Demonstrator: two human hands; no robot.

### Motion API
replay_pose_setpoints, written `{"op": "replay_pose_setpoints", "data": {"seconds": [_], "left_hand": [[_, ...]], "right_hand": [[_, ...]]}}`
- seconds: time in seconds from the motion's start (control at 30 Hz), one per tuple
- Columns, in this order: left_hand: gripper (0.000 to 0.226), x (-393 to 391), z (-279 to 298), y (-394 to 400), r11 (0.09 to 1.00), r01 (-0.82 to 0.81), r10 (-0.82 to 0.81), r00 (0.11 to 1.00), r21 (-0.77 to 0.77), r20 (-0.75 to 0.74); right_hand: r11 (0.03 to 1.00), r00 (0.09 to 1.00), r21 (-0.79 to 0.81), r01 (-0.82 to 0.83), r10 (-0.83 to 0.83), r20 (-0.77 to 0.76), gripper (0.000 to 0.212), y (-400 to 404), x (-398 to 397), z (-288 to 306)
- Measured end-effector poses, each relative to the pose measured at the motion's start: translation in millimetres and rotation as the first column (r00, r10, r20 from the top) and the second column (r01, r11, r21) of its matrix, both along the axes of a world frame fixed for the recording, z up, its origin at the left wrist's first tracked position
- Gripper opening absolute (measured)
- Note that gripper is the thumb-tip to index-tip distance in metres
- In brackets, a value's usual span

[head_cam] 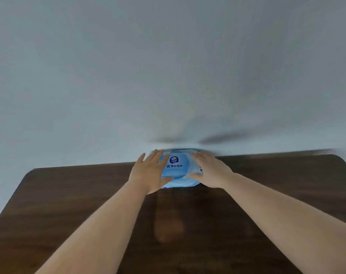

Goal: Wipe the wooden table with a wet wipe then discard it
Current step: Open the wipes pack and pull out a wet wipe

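The dark brown wooden table (188,224) with rounded far corners fills the lower half of the frame, its glossy top showing grain and a faint reflection near the middle. At its far edge, just above the centre of the frame, lies a soft light-blue plastic pack of wet wipes (177,171) with a rounded blue lid bearing a dark round logo and white characters. The pack rests flat on the wood, against the pale grey wall (168,66) that takes up the whole upper half of the picture.

Both bare forearms reach in from the bottom corners toward the pack. The left hand (149,174) rests on the pack's left side, fingers spread and extended over the top, thumb stretched along the near edge below the lid. The right hand (210,171) lies on the pack's right side, fingers flat over the top and thumb pointing inward at the lid's lower right edge. Both hands are open and pressed on the pack rather than curled around it.

Two blurred dark shadows (217,138) fall on the wall just above the pack.
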State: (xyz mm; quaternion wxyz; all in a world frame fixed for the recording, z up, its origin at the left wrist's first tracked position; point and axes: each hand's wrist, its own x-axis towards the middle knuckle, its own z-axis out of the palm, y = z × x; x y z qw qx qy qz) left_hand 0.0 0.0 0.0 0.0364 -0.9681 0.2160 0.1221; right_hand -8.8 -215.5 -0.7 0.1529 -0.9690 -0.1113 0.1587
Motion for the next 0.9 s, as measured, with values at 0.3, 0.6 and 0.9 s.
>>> {"op": "replay_pose_setpoints", "data": {"seconds": [0.3, 0.6, 0.9], "left_hand": [[0.074, 23.7, -40.2, -15.6, 0.998, -0.018, 0.017, 1.0, -0.056, -0.02], [0.055, 30.8, -23.1, -19.4, 0.905, -0.206, 0.182, 0.978, -0.372, -0.098], [0.044, 22.1, -17.9, -36.0, 0.655, -0.546, 0.638, 0.77, -0.522, -0.004]], "right_hand": [[0.999, 0.993, 0.031, 0.031, -0.027, -0.113, 0.084, -2.2, 12.0, -45.3], [0.998, 0.992, 0.061, 0.021, -0.013, -0.129, 0.085, -0.7, 12.4, -49.2], [1.0, 0.994, 0.015, 0.013, -0.011, -0.113, 0.083, 1.0, 8.6, -49.8]]}}
